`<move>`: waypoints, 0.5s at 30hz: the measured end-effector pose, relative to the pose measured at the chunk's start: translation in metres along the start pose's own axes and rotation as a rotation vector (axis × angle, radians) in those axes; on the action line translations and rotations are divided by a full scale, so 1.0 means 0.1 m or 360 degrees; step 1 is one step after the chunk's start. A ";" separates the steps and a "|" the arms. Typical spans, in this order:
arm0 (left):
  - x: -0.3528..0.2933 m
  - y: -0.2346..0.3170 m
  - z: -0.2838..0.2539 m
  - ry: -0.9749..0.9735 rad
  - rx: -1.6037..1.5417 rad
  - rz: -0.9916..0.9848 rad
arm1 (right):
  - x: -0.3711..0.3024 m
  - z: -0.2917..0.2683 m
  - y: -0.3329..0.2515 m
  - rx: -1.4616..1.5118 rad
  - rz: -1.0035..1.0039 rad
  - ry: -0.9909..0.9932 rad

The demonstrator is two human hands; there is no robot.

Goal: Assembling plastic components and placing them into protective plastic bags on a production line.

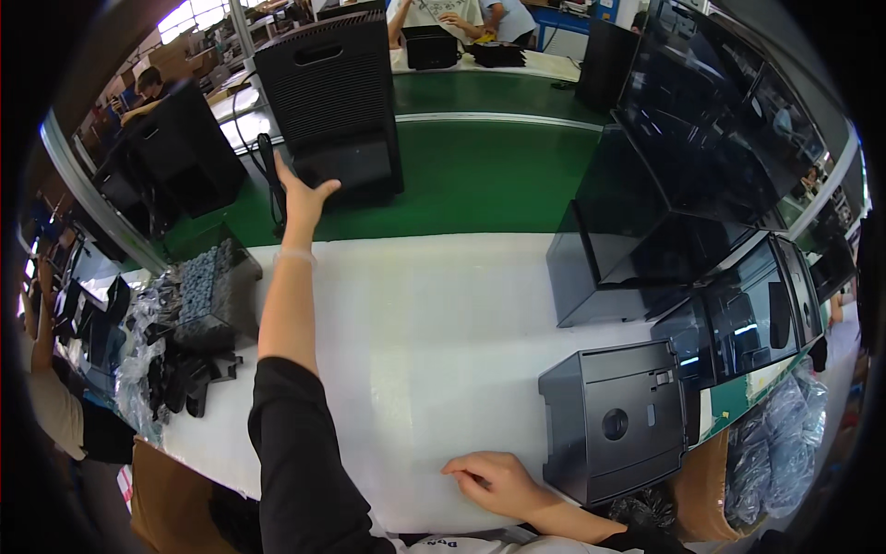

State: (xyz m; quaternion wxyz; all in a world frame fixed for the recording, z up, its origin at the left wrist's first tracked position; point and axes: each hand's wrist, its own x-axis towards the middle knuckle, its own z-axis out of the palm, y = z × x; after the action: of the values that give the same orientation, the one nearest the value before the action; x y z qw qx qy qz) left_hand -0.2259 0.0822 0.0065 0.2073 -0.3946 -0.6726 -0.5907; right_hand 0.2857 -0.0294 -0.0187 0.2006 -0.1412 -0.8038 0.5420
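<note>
My left hand is stretched far forward over the green surface, thumb and fingers spread apart. It is at the lower front of a tall black ribbed appliance housing with an oval slot near its top; whether it touches the housing, I cannot tell. A bundled black power cord hangs beside the fingers. My right hand rests near the white table's front edge, fingers curled in with nothing visible in them. Just right of it lies a dark grey boxy housing with a round recess.
Dark glossy clear bins stack up on the right. At left are a clear bin of small grey parts, plastic wrap and black pieces. Cardboard boxes flank the white table. Other people work beyond the green conveyor.
</note>
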 end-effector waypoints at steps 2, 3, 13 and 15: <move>0.11 0.11 0.27 0.0022 0.0369 -0.0230 | 0.03 -0.01 0.07 -0.0110 -0.0047 0.0086; 0.10 0.09 0.34 0.0087 0.0383 -0.0272 | 0.03 0.00 0.09 -0.0082 -0.0038 0.0072; -0.58 1.58 0.38 -0.0220 -0.0485 0.0093 | -0.04 0.06 -0.28 -0.0137 -0.0374 -0.0365; -0.68 2.39 -0.18 -0.0200 -0.0823 0.0598 | -0.13 -0.31 -0.73 0.0023 -0.0664 -0.0534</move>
State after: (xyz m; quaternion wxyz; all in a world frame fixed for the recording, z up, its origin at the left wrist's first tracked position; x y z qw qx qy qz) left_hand -0.0030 0.0431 0.1110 0.1635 -0.5871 -0.4272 -0.6679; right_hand 0.3106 -0.0372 0.0568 0.1727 0.1207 -0.8337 0.5104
